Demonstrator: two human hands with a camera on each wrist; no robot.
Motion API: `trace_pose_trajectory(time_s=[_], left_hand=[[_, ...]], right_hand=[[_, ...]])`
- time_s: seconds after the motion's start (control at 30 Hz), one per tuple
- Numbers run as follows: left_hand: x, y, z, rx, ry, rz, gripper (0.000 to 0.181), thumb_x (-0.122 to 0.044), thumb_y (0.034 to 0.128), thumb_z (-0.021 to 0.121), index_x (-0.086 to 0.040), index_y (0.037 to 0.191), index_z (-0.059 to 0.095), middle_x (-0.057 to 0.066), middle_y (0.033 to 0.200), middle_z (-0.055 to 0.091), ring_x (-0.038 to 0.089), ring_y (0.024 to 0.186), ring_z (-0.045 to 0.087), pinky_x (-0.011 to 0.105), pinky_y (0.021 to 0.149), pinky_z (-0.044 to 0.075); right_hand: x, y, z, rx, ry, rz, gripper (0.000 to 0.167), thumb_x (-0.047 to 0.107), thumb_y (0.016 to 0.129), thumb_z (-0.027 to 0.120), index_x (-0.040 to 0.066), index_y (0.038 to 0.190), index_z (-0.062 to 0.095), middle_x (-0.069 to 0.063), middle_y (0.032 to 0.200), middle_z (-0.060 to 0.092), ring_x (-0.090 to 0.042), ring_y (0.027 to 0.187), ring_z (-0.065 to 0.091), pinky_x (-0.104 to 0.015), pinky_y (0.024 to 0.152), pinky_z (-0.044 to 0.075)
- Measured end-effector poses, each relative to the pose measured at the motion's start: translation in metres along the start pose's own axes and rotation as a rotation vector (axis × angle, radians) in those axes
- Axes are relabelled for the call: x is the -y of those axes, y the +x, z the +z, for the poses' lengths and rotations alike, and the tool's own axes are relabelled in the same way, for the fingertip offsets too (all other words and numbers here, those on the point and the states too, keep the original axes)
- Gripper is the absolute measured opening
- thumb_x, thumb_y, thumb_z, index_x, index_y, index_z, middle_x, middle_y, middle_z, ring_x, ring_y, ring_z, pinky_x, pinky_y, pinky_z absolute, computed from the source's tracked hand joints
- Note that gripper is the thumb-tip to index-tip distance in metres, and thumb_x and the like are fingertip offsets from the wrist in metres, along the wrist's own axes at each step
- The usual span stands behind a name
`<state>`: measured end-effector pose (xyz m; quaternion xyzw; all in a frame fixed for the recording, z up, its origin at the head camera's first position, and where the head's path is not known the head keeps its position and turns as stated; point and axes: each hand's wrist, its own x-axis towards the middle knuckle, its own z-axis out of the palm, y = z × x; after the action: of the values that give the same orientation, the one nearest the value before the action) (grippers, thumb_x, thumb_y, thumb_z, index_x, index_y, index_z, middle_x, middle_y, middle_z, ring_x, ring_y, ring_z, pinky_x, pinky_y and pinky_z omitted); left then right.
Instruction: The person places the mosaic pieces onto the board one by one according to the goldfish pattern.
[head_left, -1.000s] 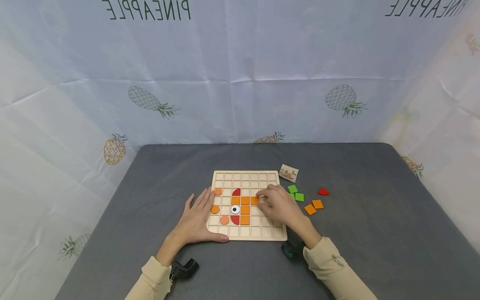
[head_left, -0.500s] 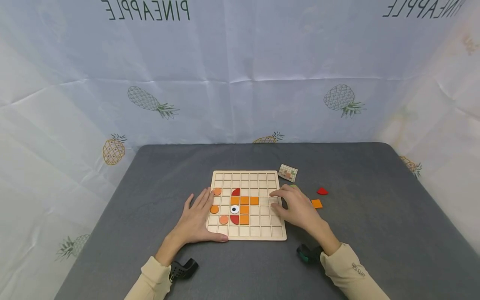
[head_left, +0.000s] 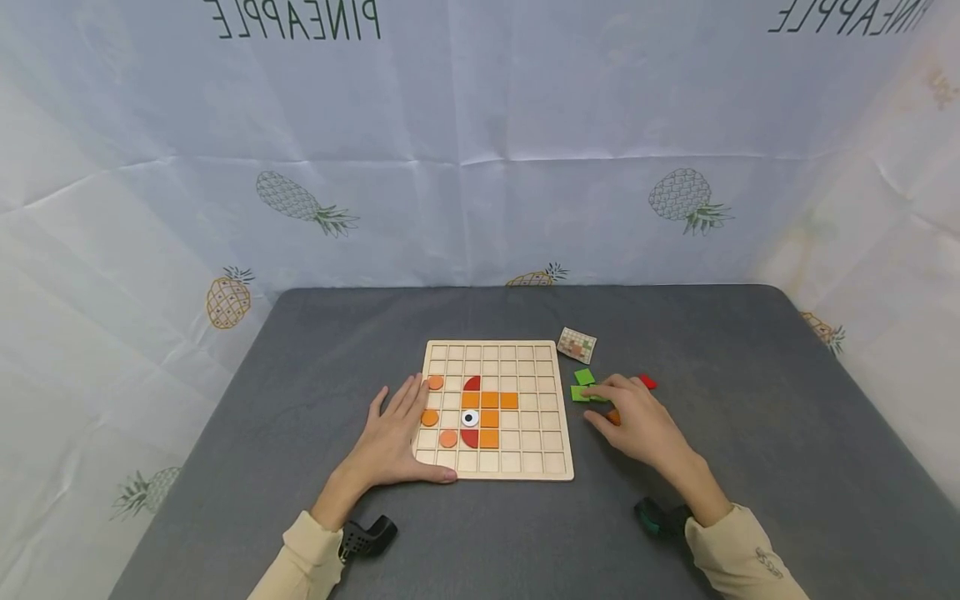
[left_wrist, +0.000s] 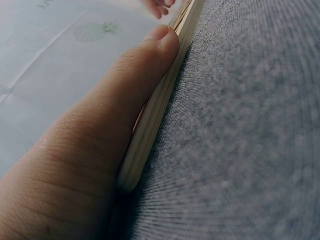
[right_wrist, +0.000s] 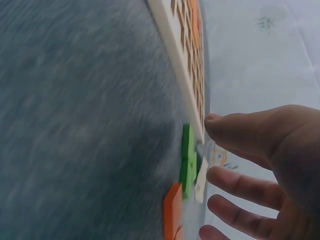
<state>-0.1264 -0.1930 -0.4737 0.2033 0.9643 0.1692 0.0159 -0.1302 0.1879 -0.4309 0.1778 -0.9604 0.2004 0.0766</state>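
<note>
Board (head_left: 528, 417) rests against spread left hand (head_left: 386, 442); right hand (head_left: 637, 418), thumb and fingers apart, seemingly empty, has shifted off it to green tiles (head_left: 577, 394), so work apparently centres there.

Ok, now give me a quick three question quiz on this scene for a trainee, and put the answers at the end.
1. Which of the person's hands is touching the grid board?

2. True or false: in the head view, the cell just right of the eye piece holds an orange square.

3. What colour are the loose squares closest to the small card?
A) red
B) green
C) white

Key:
1. The left hand.
2. True.
3. B.
</note>
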Motion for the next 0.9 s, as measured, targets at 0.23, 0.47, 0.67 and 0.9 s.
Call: trace_pose_trajectory(time_s=[0.23,0.47,0.67,0.9], left_hand=[[0.0,0.0,0.001,-0.001,-0.02,-0.001,0.141,-0.083,0.0627,0.072,-0.004,0.164,0.014,0.015,0.173,0.012,0.034,0.161,0.016,0.067,0.123,0.009],[0.001,0.0,0.001,-0.004,-0.014,0.004,0.141,-0.085,0.0629,0.071,-0.004,0.164,0.014,0.015,0.173,0.011,0.033,0.161,0.016,0.067,0.123,0.009],[0.002,0.0,0.002,-0.006,-0.005,0.009,0.141,-0.085,0.0633,0.07,-0.004,0.164,0.014,0.015,0.173,0.011,0.033,0.161,0.016,0.066,0.123,0.009],[0.002,0.0,0.001,-0.006,-0.001,0.006,0.141,-0.085,0.0631,0.07,-0.005,0.164,0.014,0.014,0.173,0.011,0.032,0.161,0.016,0.066,0.123,0.01]], right_hand=[[-0.013,-0.008,-0.004,0.02,-0.007,-0.006,0.03,0.015,0.087,0.082,0.01,0.116,0.077,-0.009,0.108,0.07,-0.029,0.097,0.063,-0.05,0.082,0.055],[-0.023,-0.014,-0.006,0.036,-0.04,0.013,0.031,0.016,0.086,0.083,0.009,0.115,0.077,-0.01,0.108,0.07,-0.027,0.093,0.058,-0.048,0.082,0.051],[-0.028,-0.017,-0.007,0.04,-0.057,0.029,0.03,0.018,0.085,0.084,0.008,0.113,0.078,-0.009,0.105,0.068,-0.026,0.091,0.056,-0.046,0.079,0.049],[-0.032,-0.02,-0.01,0.077,-0.047,-0.001,0.035,0.021,0.084,0.085,0.007,0.116,0.078,-0.01,0.108,0.067,-0.026,0.092,0.054,-0.042,0.077,0.047]])
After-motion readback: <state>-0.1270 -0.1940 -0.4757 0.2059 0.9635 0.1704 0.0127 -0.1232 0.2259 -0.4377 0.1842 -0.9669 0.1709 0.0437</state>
